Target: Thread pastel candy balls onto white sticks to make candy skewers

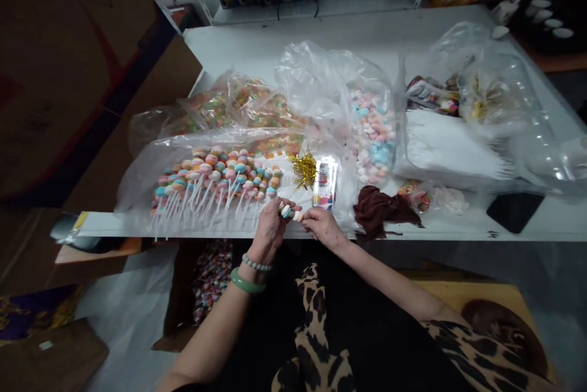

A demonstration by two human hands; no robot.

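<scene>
**Lollipops:** a crowded rows of round pastel pink-and-blue candy lollipops [211, 179] with white sticks lie on a clear plastic bag [151, 162], sticks pointing toward the person.
**Left hand:** the left hand [270, 230], with a beaded bracelet [257, 265] and green bangle [247, 281], pinches a small striped pastel candy [286, 211], clamped between its fingers.
**Held candy:** it sits between both hands, just off the white table's edge [110, 225].
**Right hand:** the right hand [323, 227] has its fingertips [299, 216] beside the candy; whether they grip it, I cannot tell.
**Progress:** many lollipops look finished; a bag of loose pastel candies [373, 135] seems left.
</scene>
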